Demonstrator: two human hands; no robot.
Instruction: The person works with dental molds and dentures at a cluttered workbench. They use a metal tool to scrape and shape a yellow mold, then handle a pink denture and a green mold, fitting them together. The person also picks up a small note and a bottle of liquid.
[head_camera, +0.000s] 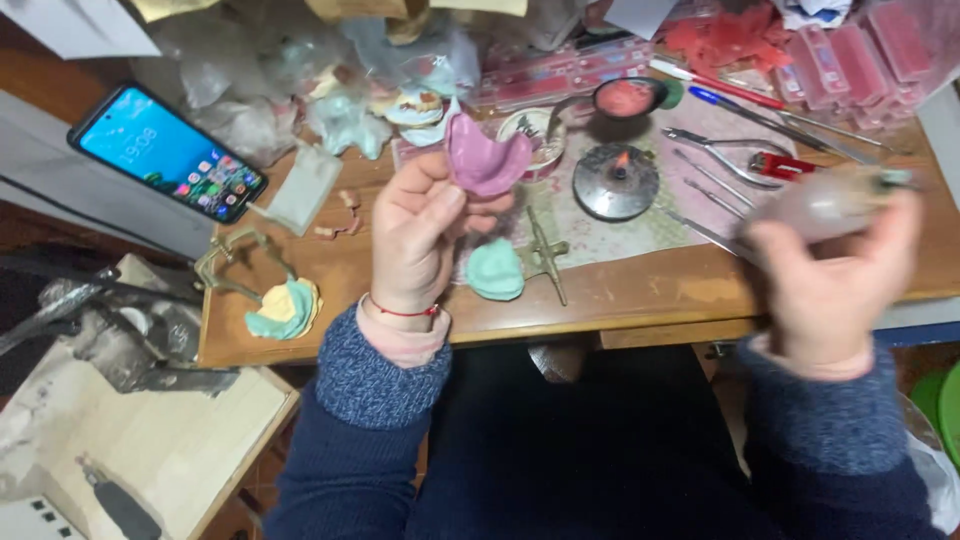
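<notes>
— Two hands up over the wooden table (640, 295): what do we hold?

— Our left hand (418, 235) pinches a purple tray-shaped wax plate (484, 155) between thumb and fingers, raised above the bench. Our right hand (830, 280) is closed around a blurred greyish tool (830, 203); we cannot tell its kind.

— And around them?

— Just below the plate lies a green plaster cast (495, 268) beside a brass frame (546, 252). Behind it burns a small spirit lamp (616, 181), with pliers (722, 148) near. A phone (167, 151) sits far left.
</notes>
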